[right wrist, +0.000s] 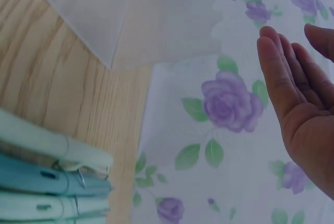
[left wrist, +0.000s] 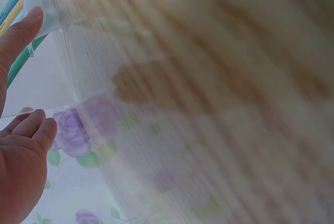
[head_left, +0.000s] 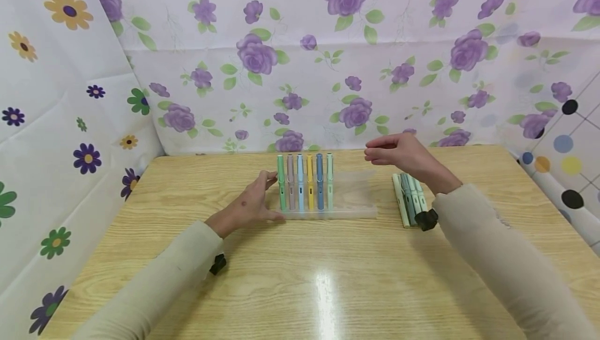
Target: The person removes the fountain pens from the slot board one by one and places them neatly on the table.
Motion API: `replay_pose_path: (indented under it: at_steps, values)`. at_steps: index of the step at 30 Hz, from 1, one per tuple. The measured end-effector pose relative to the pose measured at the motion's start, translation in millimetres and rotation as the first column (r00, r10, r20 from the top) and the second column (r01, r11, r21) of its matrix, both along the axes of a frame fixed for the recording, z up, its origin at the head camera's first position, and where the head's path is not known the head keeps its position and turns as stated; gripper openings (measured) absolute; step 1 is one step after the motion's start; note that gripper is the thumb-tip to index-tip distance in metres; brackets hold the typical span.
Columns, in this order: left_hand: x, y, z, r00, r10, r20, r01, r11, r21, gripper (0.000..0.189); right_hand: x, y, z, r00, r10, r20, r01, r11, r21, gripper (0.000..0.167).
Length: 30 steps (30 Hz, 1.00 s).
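A clear plastic pen stand point(head_left: 352, 194) is on the wooden table with several capped pens upright in its left part. From the left end they run green point(head_left: 282, 186), greyish mauve, light blue, yellow point(head_left: 310, 184), dark blue and pale green point(head_left: 330, 181). My left hand point(head_left: 250, 202) holds the stand's left end, thumb at the front ledge and fingers toward the back. Above the stand's right end, my right hand point(head_left: 405, 156) is raised with fingers extended, holding nothing. In the right wrist view the bare end of the stand point(right wrist: 167, 25) lies beyond that hand's fingers.
Several pale green and blue-green pens point(head_left: 410, 199) lie side by side on the table, right of the stand and below my right wrist. A floral cloth point(head_left: 206, 95) hangs along the table's back edge. Another flowered sheet point(head_left: 70, 137) borders the left.
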<state>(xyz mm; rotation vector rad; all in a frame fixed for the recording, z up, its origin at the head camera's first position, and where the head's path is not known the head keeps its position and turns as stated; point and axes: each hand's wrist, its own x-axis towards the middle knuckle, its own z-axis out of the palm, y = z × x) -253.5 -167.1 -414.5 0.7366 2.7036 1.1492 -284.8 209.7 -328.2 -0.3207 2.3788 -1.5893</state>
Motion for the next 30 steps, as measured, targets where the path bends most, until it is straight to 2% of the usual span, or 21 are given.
replay_pose_path:
  at_steps: [6,18,30]
  values:
    - [-0.5,0.0,-0.7,1.0,-0.003,0.004,0.003,1.0,0.007,0.093,-2.3,-16.7,-3.0,1.0,0.027,0.006,-0.027,1.0,-0.01,0.043]
    - [-0.3,-0.4,0.4,1.0,-0.002,0.03,0.001,1.0,0.026,0.096,-11.7,-51.1,-10.9,0.999,0.052,-0.014,-0.052,0.998,0.028,0.043]
    - [-1.0,-1.4,-0.5,1.0,-0.008,0.024,0.008,1.0,0.026,0.095,-18.5,-65.6,-20.0,0.999,0.051,-0.016,-0.051,0.999,0.016,0.041]
